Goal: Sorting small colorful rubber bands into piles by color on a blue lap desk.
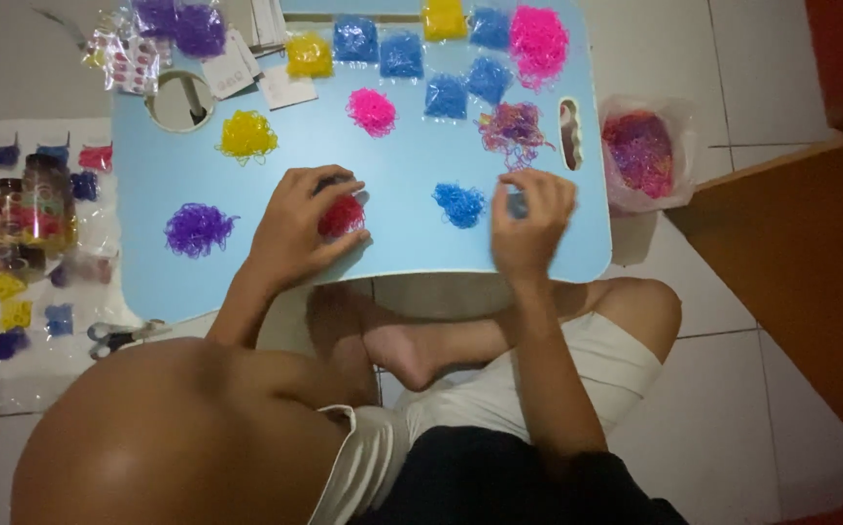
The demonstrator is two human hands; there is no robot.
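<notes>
while a jar [35, 209] of mixed bands and scissors [115, 336] lie on the floor at far left, a purple band pile [197, 229] sits on the light blue lap table [276, 175]. the left hand [297, 228] curls over a red band pile [341, 216], gripping it. right of that lies a blue band pile [459, 204]. the right hand [530, 222] pinches a small blue thing, blurred. a plastic bag [640, 151] of bands sits beyond the table's right edge.
</notes>
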